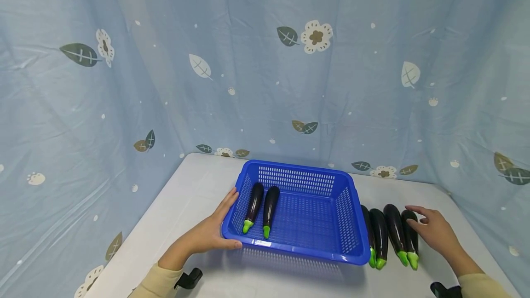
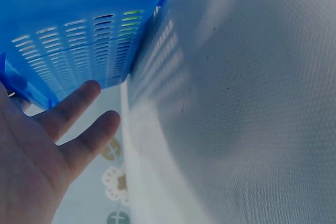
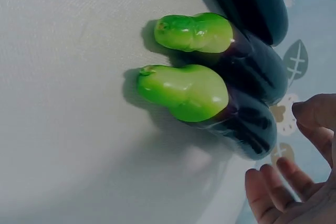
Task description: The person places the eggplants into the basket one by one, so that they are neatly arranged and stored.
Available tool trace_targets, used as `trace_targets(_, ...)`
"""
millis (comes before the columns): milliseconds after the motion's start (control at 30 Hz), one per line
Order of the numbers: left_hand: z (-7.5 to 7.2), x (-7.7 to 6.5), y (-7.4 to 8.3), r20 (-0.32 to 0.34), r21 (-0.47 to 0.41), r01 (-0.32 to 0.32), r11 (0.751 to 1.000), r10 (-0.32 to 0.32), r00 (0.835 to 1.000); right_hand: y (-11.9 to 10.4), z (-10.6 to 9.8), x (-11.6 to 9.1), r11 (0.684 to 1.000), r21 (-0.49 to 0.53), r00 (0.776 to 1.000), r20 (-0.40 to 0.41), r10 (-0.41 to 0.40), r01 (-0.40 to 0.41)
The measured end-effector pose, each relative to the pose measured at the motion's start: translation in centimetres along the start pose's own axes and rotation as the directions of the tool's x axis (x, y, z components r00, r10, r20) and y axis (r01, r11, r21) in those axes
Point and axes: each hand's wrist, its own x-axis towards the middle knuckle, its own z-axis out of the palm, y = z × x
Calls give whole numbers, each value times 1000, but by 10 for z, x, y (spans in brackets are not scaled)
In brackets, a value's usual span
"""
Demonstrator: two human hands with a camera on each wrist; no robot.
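Note:
A blue plastic basket (image 1: 290, 254) stands on a white table, with two dark eggplants, one (image 1: 255, 200) left of the other (image 1: 271, 203), lying inside at its left. My left hand (image 1: 215, 231) rests at the basket's near left corner, thumb by the front rim and fingers along the left side. In the left wrist view, two straight fingers (image 2: 89, 140) show beside the slotted wall. Several eggplants with green stem ends lie in a row right of the basket. Over the far end of the rightmost eggplant (image 1: 410, 231), my right hand (image 1: 434, 231) hovers, its fingers spread and bent, holding nothing.
The white table (image 1: 198, 183) extends around the basket. A blue patterned curtain (image 1: 256, 82) hangs behind the table and along both sides. Black wrist straps show at the left wrist (image 1: 189, 278) and the right wrist (image 1: 445, 290).

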Motion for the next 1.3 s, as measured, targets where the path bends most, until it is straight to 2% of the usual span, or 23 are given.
trace_targets(267,0,0,0,-1,1,-5,1000,5,1000,2,3,0,994,14,990,95,103,-105)
trace_targets(433,-1,0,0,-1,-10,-3,1000,3,1000,4,6,0,989,26,982,121,141,-146)
trace_targets(633,0,1,-1,6,-5,-2,1000,2,1000,6,10,1,988,43,981,137,138,-145)
trace_targets(900,0,1,-1,3,0,6,1000,-6,1000,5,10,0,993,45,988,115,99,-105)
trace_targets(1300,-1,1,-3,4,1,-3,1000,3,1000,3,11,0,990,44,985,118,126,-132)
